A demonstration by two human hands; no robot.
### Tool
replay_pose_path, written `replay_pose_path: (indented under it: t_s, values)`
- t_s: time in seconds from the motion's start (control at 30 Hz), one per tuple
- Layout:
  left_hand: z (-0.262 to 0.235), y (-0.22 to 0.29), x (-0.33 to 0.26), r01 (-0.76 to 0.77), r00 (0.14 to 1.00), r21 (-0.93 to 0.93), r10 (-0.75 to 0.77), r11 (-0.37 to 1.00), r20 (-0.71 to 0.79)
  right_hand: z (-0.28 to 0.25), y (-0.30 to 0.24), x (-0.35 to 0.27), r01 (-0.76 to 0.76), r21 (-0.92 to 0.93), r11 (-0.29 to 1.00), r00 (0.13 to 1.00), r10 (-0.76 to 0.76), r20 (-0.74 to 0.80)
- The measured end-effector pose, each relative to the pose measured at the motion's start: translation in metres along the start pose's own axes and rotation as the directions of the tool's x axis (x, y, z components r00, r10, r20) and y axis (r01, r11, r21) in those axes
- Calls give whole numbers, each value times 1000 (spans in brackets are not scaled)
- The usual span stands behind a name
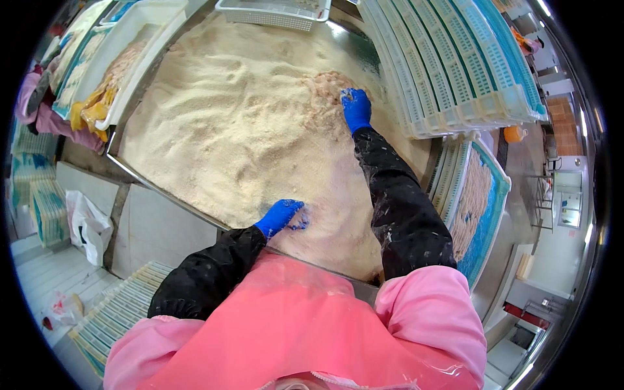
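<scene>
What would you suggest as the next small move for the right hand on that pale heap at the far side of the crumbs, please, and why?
Probably close the fingers on one piece and draw it toward the body. The blue-gloved right hand rests, fingers spread, on the pale heap of raw meat pieces in the wide tray of fine beige breadcrumbs, while the blue-gloved left hand presses crumbs at the near edge.

Stacked trays point(455, 58) right of crumb bed point(227, 117)
</scene>
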State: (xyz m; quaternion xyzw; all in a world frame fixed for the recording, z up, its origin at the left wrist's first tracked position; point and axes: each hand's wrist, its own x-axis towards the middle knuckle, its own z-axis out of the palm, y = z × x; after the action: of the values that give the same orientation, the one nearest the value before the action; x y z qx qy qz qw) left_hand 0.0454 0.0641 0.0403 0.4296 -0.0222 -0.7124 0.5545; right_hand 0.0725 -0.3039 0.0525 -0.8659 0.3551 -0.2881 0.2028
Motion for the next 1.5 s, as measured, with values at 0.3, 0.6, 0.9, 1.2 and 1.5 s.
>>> replay_pose_path:
  t_s: [0.3,0.6,0.9,1.2,1.5]
  values:
    - [3,14,-5,91,995,13,-92,996,30,14,-8,-3,-6,-58,998,961,22,274]
    - [0,15,-8,125,991,-54,-123,991,43,-45,-44,-106,-377,461,803,870,137,473]
    - [-11,49,-29,-188,711,929,697,319,-95,-120,-63,-270,-133,12,991,900,115,421]
    - [25,-10,61,-485,865,-429,346,762,-364,-55,-97,-272,-239,443,864,953,122,277]
    - [57,-11,37,-98,956,-636,250,766,154,-64,-117,-286,-159,512,844,939,-31,343]
